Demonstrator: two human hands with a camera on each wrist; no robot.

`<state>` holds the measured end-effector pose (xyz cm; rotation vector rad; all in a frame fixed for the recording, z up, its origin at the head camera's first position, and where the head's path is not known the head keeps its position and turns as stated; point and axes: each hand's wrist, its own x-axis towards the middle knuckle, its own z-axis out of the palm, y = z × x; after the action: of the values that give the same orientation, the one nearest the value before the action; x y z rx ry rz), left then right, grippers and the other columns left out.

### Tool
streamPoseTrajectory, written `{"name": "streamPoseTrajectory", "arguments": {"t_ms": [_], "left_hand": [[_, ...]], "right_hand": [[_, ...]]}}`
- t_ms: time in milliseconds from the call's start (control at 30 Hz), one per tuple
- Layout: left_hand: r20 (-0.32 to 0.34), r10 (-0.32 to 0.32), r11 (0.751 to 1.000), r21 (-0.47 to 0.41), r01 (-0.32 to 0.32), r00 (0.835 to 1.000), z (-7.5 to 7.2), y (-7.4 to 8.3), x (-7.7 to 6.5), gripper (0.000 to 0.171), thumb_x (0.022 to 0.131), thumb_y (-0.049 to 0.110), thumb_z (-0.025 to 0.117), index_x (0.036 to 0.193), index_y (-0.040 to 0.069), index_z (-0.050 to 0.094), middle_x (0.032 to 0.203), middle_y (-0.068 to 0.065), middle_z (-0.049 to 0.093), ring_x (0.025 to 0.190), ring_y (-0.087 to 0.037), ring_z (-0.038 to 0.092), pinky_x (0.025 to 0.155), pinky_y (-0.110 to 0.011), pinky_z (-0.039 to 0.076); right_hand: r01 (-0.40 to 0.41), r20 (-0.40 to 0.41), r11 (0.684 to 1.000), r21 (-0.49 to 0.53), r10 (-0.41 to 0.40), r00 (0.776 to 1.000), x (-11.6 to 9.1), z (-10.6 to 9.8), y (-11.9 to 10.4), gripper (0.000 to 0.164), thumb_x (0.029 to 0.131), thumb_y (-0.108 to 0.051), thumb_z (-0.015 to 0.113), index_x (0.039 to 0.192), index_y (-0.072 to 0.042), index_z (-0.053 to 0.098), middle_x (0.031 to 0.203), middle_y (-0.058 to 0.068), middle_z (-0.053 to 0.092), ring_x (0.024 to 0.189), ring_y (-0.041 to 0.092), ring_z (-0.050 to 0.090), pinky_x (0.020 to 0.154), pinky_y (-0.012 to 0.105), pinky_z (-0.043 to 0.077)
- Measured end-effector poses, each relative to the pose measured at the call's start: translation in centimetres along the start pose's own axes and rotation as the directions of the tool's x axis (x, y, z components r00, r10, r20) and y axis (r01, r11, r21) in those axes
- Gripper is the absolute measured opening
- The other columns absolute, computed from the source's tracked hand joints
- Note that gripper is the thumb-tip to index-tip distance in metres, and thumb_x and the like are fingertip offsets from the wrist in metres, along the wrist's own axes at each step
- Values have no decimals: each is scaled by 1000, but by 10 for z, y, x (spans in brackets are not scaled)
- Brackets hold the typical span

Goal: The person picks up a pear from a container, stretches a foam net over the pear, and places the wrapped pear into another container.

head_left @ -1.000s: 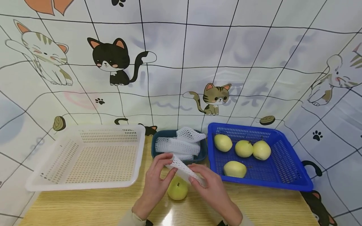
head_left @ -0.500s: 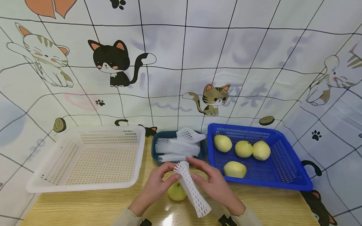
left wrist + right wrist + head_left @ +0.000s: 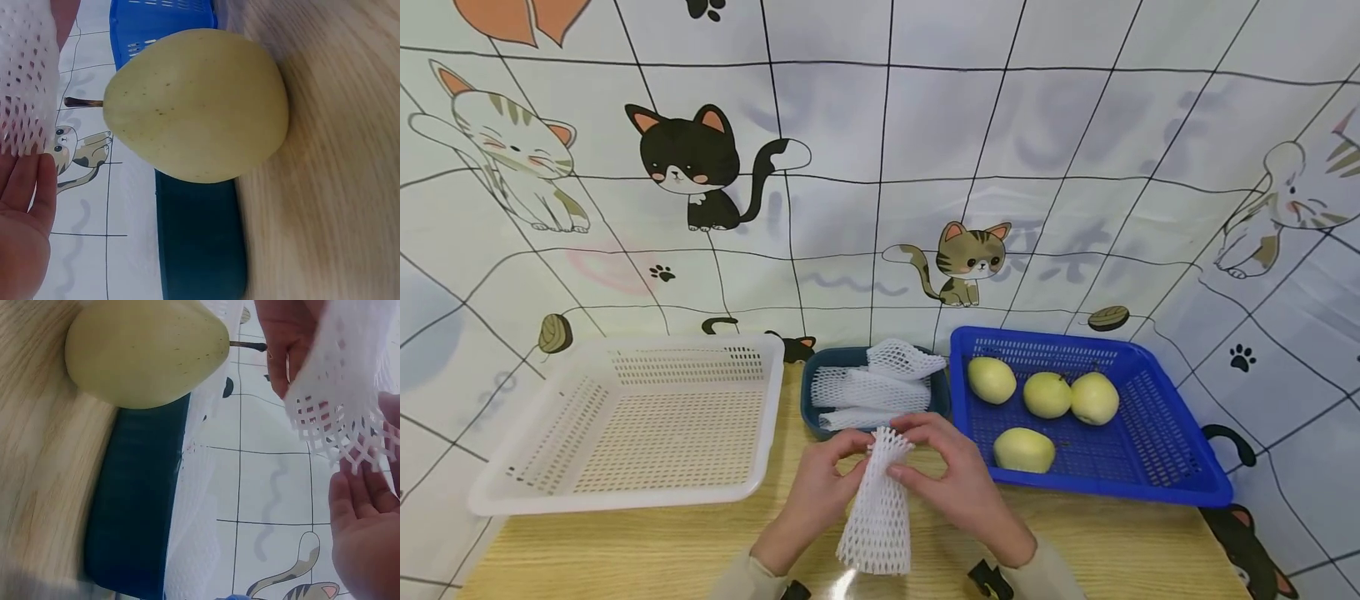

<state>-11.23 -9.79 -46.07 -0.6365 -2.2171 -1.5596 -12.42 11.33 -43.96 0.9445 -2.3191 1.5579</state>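
Note:
Between my two hands hangs a white foam fruit net (image 3: 877,525), its narrow end up and its wider end spread toward me. My left hand (image 3: 820,487) pinches its upper end from the left. My right hand (image 3: 958,483) has thumb and fingers at the same end; in the right wrist view, its fingers (image 3: 362,494) reach into the net's lattice opening. A yellow-green pear (image 3: 200,106) stands upright on the table below the hands, stem up, apart from the net in the wrist views. In the head view the net and hands hide it.
Just beyond the hands, a dark teal basket (image 3: 807,400) holds several more foam nets (image 3: 887,387). At right, a blue basket (image 3: 1150,454) contains several pears (image 3: 1024,450). A white basket (image 3: 625,497) stands at left. A cat-print sheet (image 3: 850,125) rises behind the wooden table (image 3: 625,550).
The foam net has swung from slanting across the hands to hanging toward me, its lower end moving left and widening. It now covers the pear in the head view.

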Motion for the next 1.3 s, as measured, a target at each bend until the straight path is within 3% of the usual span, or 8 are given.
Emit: {"name": "streamPoseTrajectory", "arguments": {"t_ms": [200,367,500,700,867,933,1033,1300], "left_hand": [[-31,-122,988,-97,119,992,-1,-2,-5,11,97,-2,69,103,5,62,92,-7,78,88,-10,73,74,-33,60],[-40,-247,932,-282,227,968,-3,-5,-7,7,104,3,59,108,-1,54,78,3,67,79,-6,62,75,-26,53],[-36,-289,834,-501,233,957,-6,-8,-7,2,107,2,51,109,1,50,79,10,66,85,-5,62,84,-23,52],[24,-287,609,-767,201,958,-12,-11,-11,16,110,3,40,112,12,53,98,8,71,93,-6,65,90,-25,53],[89,-327,510,-822,255,941,-13,-11,-12,14,112,8,39,116,11,52,105,4,62,92,-7,61,81,-21,52],[108,-355,503,-815,287,929,-13,-11,-12,11,112,10,40,117,10,49,106,3,58,92,-8,60,79,-21,52],[129,-389,532,-777,337,912,-12,-11,-13,7,113,15,41,117,10,45,104,1,57,89,-9,61,74,-24,55],[113,-496,625,-642,444,861,-10,-6,-15,14,111,19,46,113,7,40,84,-1,61,67,-13,62,59,-28,54]], "right_hand": [[-1,-82,991,137,12,997,-1,0,-1,21,91,5,73,96,-12,62,116,5,67,113,17,64,97,27,50],[-46,-63,912,408,79,995,-2,0,-1,11,96,11,59,99,2,52,108,5,60,95,11,60,82,23,51],[-136,-65,883,450,185,981,-1,3,1,10,98,6,59,105,8,51,100,-2,63,84,6,59,71,21,52],[-244,-29,834,495,297,954,0,10,7,16,100,1,61,110,9,52,97,-5,64,82,4,60,70,19,50],[-270,94,681,681,284,954,1,11,10,4,103,-1,53,106,-3,51,94,-5,61,84,5,58,75,21,50],[-311,154,596,740,300,941,1,11,9,6,104,-3,50,106,-8,52,94,-5,59,86,7,58,78,23,50],[-382,226,512,769,342,912,1,11,8,7,105,-6,50,106,-11,53,96,-4,59,87,8,58,80,24,50],[-448,261,430,784,426,866,-3,18,12,5,108,-9,51,108,-11,55,97,-3,60,87,7,60,76,22,53]]}}
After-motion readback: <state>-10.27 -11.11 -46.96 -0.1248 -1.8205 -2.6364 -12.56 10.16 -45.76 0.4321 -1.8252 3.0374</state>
